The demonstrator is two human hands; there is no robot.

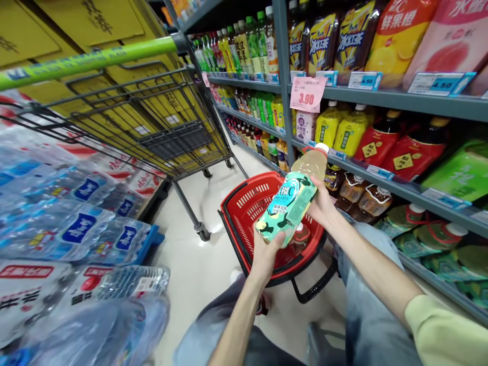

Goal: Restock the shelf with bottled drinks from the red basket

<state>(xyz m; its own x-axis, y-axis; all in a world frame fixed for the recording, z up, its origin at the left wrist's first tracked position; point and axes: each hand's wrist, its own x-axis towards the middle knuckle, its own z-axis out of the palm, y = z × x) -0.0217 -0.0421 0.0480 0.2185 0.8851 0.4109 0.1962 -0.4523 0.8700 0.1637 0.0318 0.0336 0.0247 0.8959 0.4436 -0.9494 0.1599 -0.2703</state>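
Left hand fingers grip the bottle base, right hand behind it.

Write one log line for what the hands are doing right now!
left hand: holds bottle base | right hand: grips bottle upper part | bottle: tilted, above red basket | basket: beside drink shelves

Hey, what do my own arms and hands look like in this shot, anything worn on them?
Both are bare: the left hand and the right hand show no gloves, rings or watch. The left forearm is uncovered as far as the frame shows. The right forearm is bare up to a pale yellow-green sleeve near the lower right corner.
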